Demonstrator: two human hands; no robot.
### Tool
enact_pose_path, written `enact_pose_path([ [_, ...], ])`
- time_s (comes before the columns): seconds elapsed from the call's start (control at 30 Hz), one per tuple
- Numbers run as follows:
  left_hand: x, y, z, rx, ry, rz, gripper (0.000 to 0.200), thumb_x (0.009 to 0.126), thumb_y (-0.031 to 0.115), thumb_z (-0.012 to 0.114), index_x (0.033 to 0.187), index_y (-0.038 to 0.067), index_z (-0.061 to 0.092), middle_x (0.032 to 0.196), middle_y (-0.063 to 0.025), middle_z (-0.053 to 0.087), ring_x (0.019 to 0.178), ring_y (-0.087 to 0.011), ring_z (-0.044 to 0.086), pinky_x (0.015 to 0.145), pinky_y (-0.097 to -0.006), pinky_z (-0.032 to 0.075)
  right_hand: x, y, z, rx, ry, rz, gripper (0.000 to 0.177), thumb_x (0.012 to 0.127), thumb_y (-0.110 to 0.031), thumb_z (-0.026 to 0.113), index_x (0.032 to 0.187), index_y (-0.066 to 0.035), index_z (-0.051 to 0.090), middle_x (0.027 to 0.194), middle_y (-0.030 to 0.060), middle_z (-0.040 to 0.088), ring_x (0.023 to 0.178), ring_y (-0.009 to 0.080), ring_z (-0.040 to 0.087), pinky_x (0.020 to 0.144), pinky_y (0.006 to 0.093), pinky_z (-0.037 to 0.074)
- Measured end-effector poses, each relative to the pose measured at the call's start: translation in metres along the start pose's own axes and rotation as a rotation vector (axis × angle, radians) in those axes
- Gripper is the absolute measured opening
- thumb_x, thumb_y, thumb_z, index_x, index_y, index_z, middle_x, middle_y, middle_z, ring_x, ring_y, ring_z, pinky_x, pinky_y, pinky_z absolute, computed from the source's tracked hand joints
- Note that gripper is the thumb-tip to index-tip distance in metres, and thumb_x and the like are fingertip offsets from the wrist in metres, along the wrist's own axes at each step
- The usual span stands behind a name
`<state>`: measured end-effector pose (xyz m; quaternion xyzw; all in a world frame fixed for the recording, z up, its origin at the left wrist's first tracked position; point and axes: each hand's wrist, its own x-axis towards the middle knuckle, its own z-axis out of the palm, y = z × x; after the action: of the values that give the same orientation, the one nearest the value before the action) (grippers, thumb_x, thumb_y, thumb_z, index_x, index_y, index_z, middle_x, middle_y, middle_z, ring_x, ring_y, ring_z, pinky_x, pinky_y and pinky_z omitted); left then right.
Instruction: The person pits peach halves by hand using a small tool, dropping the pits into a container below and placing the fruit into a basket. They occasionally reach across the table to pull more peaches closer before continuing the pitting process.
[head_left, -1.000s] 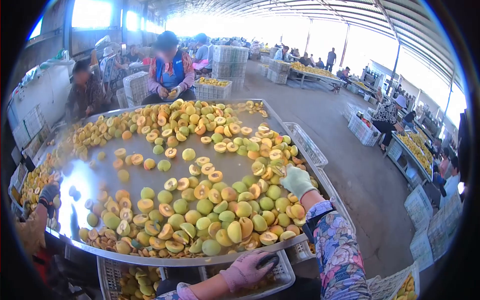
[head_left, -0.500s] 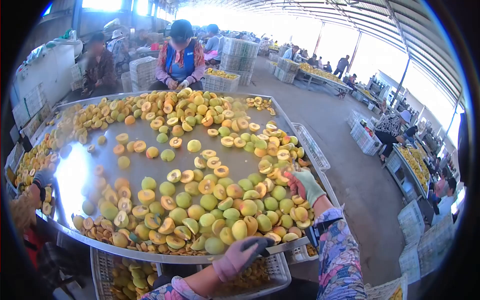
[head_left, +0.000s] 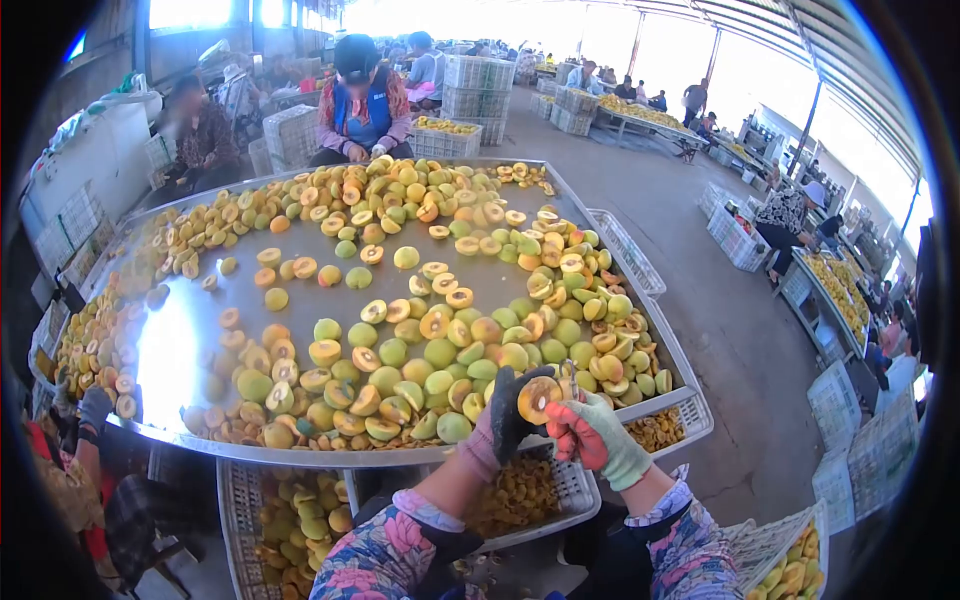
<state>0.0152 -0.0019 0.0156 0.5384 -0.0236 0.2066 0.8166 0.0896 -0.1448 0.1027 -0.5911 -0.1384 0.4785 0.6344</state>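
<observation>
My left hand [head_left: 497,425], in a pink glove with dark coated fingers, is closed around a halved peach [head_left: 537,402], its cut face and brown pit hollow turned towards me. Right beside it, my right hand [head_left: 598,438], in a pale green glove with red coated fingers, is closed, fingertips at the peach half. A small metal tool [head_left: 568,376] sticks up from the right fingers; its full shape is hidden. Both hands are just in front of the metal table's near rim [head_left: 330,458]. Whole and halved peaches [head_left: 440,353] are heaped behind them.
Below the table edge stand a crate of peach halves [head_left: 232,530] and a crate of brownish scraps [head_left: 580,490]. Another crate [head_left: 822,530] is at lower right. A co-worker [head_left: 362,110] sits across the table; another person's gloved hand [head_left: 95,408] is at the left edge.
My right hand has come back from the heap at the table's right side to meet my left. My left hand has risen from below the rim and now holds a peach half. The view has shifted.
</observation>
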Motion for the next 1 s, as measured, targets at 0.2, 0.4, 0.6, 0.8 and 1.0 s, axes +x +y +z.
enact_pose_path([
  [0.2,0.0,0.002,-0.002,-0.301,0.19,-0.252,0.08,0.096,0.068,0.03,0.138,0.003,0.047,0.129,-0.0114,0.059,0.108,-0.0251,0.06,0.085,-0.0379,0.053,0.017,-0.017,-0.031,-0.149,0.098,-0.062,0.025,0.087,-0.025,0.073,0.09,-0.007,0.056,0.068,0.0042,0.058,0.048,0.0137,0.055,0.043,0.0288,0.047],
  [0.4,-0.009,0.015,0.001,-0.259,0.232,-0.298,0.08,0.095,0.069,0.036,0.136,0.002,0.05,0.13,-0.013,0.058,0.096,-0.0284,0.064,0.087,-0.0392,0.052,0.051,-0.037,-0.105,-0.235,0.22,0.032,0.024,0.085,-0.017,0.074,0.082,-0.006,0.053,0.062,0.005,0.052,0.043,0.015,0.048,0.039,0.0301,0.035],
  [0.6,-0.014,0.02,0.0,-0.299,0.166,-0.36,0.074,0.097,0.064,0.04,0.135,0.002,0.05,0.128,-0.0148,0.058,0.097,-0.032,0.065,0.089,-0.0417,0.052,0.046,-0.055,-0.156,-0.395,0.331,0.127,0.027,0.08,-0.015,0.078,0.078,-0.006,0.054,0.059,0.005,0.052,0.043,0.0161,0.048,0.039,0.0311,0.035],
  [0.8,-0.018,0.019,0.001,-0.328,0.129,-0.382,0.069,0.098,0.061,0.039,0.134,0.003,0.052,0.127,-0.0124,0.059,0.099,-0.0317,0.065,0.092,-0.0446,0.051,0.039,-0.06,-0.207,-0.153,0.423,-0.124,0.013,0.087,-0.013,0.066,0.085,-0.002,0.059,0.059,0.0071,0.055,0.042,0.0159,0.049,0.039,0.0316,0.038],
  [1.0,-0.019,0.024,0.004,-0.291,0.12,-0.442,0.066,0.098,0.06,0.041,0.132,0.005,0.055,0.125,-0.012,0.061,0.102,-0.0309,0.064,0.091,-0.0459,0.052,0.013,-0.068,-0.234,-0.18,0.573,-0.107,0.011,0.089,-0.013,0.062,0.088,-0.003,0.058,0.062,0.0058,0.055,0.046,0.0151,0.051,0.04,0.0317,0.041],
])
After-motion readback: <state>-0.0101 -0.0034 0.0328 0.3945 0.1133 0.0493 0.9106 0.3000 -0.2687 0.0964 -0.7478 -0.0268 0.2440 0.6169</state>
